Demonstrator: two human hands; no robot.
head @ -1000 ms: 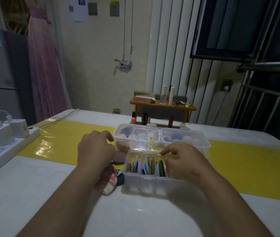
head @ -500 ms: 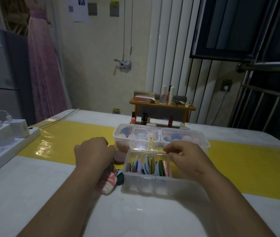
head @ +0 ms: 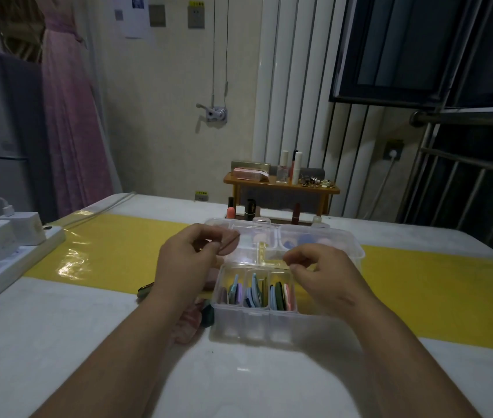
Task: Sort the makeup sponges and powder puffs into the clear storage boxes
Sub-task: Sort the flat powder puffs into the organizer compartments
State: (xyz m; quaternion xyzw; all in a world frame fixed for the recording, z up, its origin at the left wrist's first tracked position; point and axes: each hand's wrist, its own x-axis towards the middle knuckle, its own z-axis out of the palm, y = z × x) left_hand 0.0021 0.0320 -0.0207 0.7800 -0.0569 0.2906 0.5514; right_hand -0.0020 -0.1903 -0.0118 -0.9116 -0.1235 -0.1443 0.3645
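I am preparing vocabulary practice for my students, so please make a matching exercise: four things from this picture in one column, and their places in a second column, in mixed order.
Things:
1. round puff
2. near box
3. power strip
4. wooden shelf

Places:
A. behind the far box
B. at the left edge of the table
C. pinched in the left hand
D. nearest the person, with flat puffs standing on edge inside

Pairs: 1-C, 2-D, 3-B, 4-A.
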